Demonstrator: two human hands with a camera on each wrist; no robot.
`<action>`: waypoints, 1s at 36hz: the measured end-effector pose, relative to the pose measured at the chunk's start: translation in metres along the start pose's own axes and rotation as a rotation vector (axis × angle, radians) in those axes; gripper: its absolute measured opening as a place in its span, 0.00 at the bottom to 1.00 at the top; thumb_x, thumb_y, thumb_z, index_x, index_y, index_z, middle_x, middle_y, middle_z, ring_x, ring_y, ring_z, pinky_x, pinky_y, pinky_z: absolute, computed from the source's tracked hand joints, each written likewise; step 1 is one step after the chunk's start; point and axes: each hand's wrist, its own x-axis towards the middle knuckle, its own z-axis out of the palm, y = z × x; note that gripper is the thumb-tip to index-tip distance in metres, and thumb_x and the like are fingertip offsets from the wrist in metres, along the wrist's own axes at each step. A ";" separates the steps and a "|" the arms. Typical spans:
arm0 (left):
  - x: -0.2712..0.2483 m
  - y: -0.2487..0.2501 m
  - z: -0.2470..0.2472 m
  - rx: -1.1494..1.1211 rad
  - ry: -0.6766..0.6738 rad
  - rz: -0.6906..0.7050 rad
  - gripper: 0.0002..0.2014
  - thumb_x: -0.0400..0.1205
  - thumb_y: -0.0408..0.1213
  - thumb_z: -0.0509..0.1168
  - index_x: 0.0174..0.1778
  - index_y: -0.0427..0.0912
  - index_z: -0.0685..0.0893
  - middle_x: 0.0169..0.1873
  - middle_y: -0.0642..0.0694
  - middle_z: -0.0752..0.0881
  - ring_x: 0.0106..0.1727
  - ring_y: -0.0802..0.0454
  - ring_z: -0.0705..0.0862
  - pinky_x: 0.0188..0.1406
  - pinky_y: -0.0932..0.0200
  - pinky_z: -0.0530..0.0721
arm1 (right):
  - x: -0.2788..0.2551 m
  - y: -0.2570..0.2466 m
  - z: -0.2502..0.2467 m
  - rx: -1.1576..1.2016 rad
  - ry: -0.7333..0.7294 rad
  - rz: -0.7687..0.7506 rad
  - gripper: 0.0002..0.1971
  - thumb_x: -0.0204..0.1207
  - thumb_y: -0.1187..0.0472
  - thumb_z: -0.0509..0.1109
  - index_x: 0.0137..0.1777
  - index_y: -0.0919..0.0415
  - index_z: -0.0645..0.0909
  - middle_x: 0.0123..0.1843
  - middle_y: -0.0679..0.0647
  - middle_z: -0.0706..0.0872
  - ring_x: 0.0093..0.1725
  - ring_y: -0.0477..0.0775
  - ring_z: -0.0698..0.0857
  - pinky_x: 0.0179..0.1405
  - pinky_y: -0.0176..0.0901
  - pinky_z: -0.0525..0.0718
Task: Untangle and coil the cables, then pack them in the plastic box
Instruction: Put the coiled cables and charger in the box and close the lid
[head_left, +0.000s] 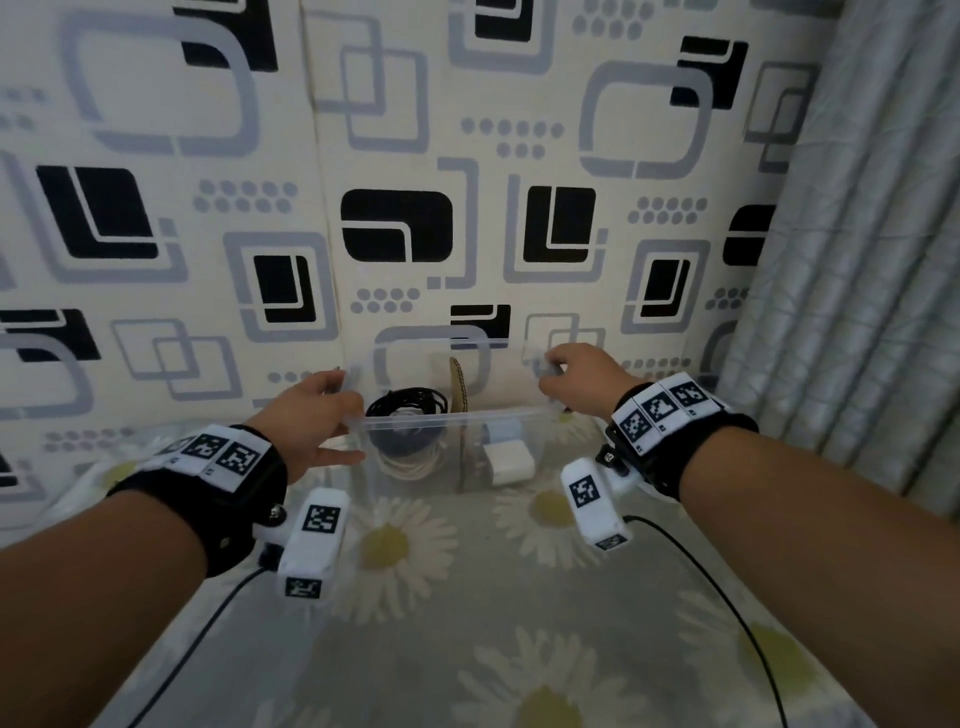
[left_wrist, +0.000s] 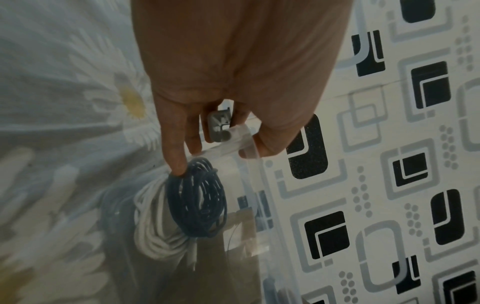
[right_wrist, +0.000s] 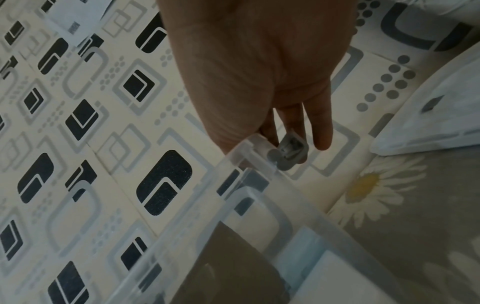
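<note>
Clearly packing's done: black cable coil & white cable coil sit inside the plastic box at the bed's far edge by the wall. Left hand & right hand each grip a side latch. Next, prob: snap both clips evenly.

Your head camera looks forward and down from behind both forearms, taking in the plastic box on the bed against the patterned wall. Your left wrist camera sits close behind the left hand, facing along it into the box's left end. Your right wrist camera does likewise behind the right hand. All three views share the box and the wall.
</note>
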 end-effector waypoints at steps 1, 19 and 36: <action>-0.001 0.000 0.000 0.004 -0.008 -0.003 0.27 0.82 0.29 0.64 0.78 0.47 0.70 0.69 0.45 0.79 0.57 0.46 0.83 0.30 0.53 0.89 | 0.000 0.000 0.000 0.009 0.001 0.000 0.18 0.77 0.62 0.67 0.61 0.75 0.79 0.64 0.69 0.81 0.60 0.66 0.82 0.60 0.59 0.82; -0.016 0.059 0.045 0.306 0.168 0.358 0.20 0.83 0.47 0.65 0.71 0.52 0.79 0.66 0.51 0.79 0.59 0.52 0.78 0.57 0.58 0.74 | -0.016 0.045 -0.040 0.078 0.012 0.141 0.21 0.87 0.53 0.54 0.69 0.68 0.77 0.68 0.64 0.79 0.62 0.61 0.78 0.65 0.55 0.78; -0.061 0.066 0.216 0.080 -0.375 0.369 0.13 0.86 0.47 0.61 0.66 0.56 0.82 0.65 0.55 0.80 0.68 0.56 0.76 0.71 0.49 0.77 | -0.055 0.126 -0.071 0.129 -0.012 0.396 0.26 0.88 0.50 0.53 0.79 0.67 0.66 0.79 0.63 0.70 0.76 0.63 0.70 0.74 0.49 0.67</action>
